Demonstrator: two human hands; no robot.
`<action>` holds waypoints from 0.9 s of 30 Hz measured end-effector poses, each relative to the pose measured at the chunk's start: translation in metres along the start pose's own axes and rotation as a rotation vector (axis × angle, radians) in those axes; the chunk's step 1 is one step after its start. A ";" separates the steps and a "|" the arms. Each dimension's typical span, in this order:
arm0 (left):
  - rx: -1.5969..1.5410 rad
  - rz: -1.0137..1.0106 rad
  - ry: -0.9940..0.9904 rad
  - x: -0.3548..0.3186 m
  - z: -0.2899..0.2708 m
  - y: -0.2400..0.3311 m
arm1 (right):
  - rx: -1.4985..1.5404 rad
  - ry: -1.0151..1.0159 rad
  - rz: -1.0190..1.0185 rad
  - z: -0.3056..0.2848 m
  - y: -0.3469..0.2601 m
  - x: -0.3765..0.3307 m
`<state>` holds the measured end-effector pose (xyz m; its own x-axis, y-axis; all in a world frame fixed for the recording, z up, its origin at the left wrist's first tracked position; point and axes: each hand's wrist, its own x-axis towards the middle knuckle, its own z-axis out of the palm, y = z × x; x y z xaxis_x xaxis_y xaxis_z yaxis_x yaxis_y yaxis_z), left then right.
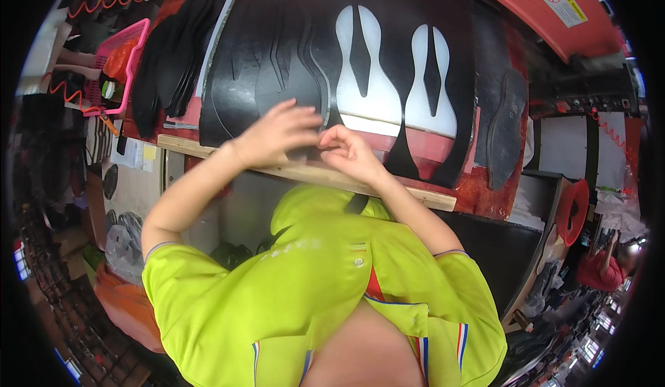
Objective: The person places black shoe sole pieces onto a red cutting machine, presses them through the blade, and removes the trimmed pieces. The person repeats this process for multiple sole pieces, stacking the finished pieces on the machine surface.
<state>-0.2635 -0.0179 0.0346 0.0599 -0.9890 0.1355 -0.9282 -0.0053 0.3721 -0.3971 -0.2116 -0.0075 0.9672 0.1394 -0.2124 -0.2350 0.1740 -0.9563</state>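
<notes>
Left hand (277,132) lies palm-down, fingers curled over a black cut piece (287,75) at the desk (429,198) edge; right hand (348,148) pinches narrowly beside it, though whether it grips anything I cannot tell. Best to press the piece flat and peel slowly. Both forearms reach forward, wrists bent inward, hands nearly touching.

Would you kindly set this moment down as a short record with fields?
Left hand: left hand rests palm down on a black cut piece at the bench edge
Right hand: right hand curled close beside it, fingertips pinched; what they grip is hidden
Work surface: black sheet with two white bottle-shaped cut-outs
Bench edge: wooden strip
Far left: pink basket, stack of black pieces
Far right: loose black sole-shaped piece
</notes>
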 end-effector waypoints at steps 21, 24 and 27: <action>-1.458 -0.394 0.988 -0.009 -0.112 -0.115 | -1.465 0.621 -0.424 0.061 -0.009 0.103; -1.411 -0.279 1.320 -0.032 -0.206 -0.170 | -1.487 0.684 -0.389 0.069 -0.007 0.106; -1.240 0.029 1.407 -0.054 -0.245 -0.192 | -1.496 0.674 -0.342 0.073 -0.012 0.108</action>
<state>0.0017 0.0729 0.1802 0.8684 -0.1542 0.4713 -0.2137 0.7412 0.6364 -0.2972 -0.1273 -0.0038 0.9101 -0.1899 0.3684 -0.1103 -0.9678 -0.2264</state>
